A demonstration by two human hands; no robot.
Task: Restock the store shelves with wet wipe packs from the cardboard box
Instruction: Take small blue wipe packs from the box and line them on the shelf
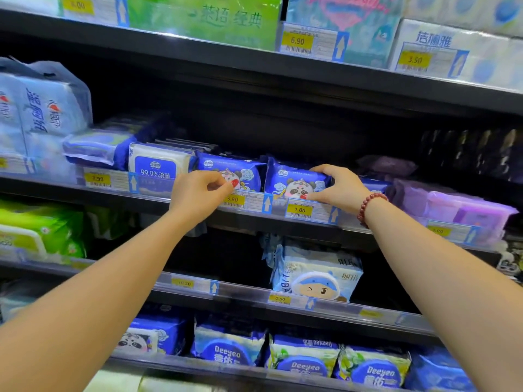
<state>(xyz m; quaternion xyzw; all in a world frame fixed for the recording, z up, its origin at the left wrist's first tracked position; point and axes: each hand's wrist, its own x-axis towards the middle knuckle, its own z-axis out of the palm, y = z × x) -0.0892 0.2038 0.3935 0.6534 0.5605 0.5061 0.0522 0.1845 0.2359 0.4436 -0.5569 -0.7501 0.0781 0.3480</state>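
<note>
Two blue wet wipe packs with a panda picture stand side by side on the middle shelf. My right hand grips the right pack at its right end, fingers over the top and thumb at the bottom front. My left hand is curled in front of the left pack, fingertips touching its lower front edge; whether it grips the pack is unclear. A bead bracelet sits on my right wrist. The cardboard box is out of view.
A white and blue 99.9% wipe pack stands left of the panda packs, purple packs to the right. Tissue packs fill the top shelf. Lower shelves hold a baby wipe pack and Deeyeo packs. Dark space lies behind the panda packs.
</note>
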